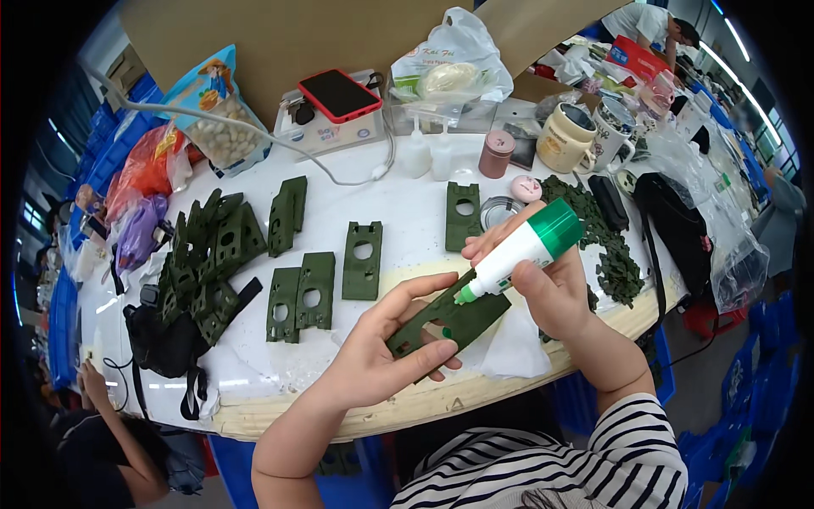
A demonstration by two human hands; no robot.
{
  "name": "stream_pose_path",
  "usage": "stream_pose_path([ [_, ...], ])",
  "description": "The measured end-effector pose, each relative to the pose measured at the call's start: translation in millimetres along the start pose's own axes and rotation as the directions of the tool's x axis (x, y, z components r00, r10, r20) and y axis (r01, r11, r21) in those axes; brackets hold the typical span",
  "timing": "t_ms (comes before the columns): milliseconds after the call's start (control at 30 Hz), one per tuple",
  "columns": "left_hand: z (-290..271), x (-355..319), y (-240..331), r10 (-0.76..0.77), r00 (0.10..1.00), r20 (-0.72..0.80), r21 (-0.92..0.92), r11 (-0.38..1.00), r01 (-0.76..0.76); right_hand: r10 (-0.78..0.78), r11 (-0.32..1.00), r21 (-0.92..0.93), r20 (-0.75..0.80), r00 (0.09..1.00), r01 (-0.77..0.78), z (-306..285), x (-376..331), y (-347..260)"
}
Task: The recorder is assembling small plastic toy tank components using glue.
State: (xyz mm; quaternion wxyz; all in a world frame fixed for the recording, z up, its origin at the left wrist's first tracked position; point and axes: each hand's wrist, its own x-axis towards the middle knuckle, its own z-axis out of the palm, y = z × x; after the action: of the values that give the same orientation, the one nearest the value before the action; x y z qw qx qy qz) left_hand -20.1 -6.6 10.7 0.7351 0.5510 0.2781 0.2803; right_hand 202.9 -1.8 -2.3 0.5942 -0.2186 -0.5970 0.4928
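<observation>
My left hand [386, 348] is closed around the edges of a dark green plastic part [462, 318], a flat oblong piece with a round hole. My right hand [555, 293] grips a white and green bottle [517, 259], tilted so its narrow green tip points down to the left. That tip is at the upper face of the part; whether it touches cannot be made out. Similar green parts lie on the table: one alone [363, 261], a pair [312, 293] side by side, another [463, 216] behind my hands, and two overlapping [287, 216].
A heap of green parts [212, 242] is at left beside a black bag [165, 339]. Small green pieces [619, 267] are piled at right. White paper [517, 343] lies near the table edge. Behind stand mugs [568, 136], a pink tin [497, 154] and a red-cased phone [339, 95].
</observation>
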Motion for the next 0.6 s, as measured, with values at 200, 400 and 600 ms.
stream_pose_path([
  [200, -0.5, -1.5, 0.2, -0.004, 0.998, -0.056, -0.002, 1.0, 0.004, 0.12, 0.992, 0.051, -0.054, 0.991, -0.117, 1.7, 0.3, -2.5],
  [400, 0.2, -0.1, 0.2, 0.009, 0.997, -0.078, 0.034, 0.999, -0.007, 0.085, 0.996, -0.023, -0.014, 0.996, -0.085, 1.8, 0.9, 0.9],
  [600, 0.4, -1.1, 0.0, 0.013, 0.997, -0.078, 0.029, 1.0, -0.011, 0.083, 0.997, -0.003, -0.006, 0.997, -0.083, 3.2, 0.1, 1.3],
])
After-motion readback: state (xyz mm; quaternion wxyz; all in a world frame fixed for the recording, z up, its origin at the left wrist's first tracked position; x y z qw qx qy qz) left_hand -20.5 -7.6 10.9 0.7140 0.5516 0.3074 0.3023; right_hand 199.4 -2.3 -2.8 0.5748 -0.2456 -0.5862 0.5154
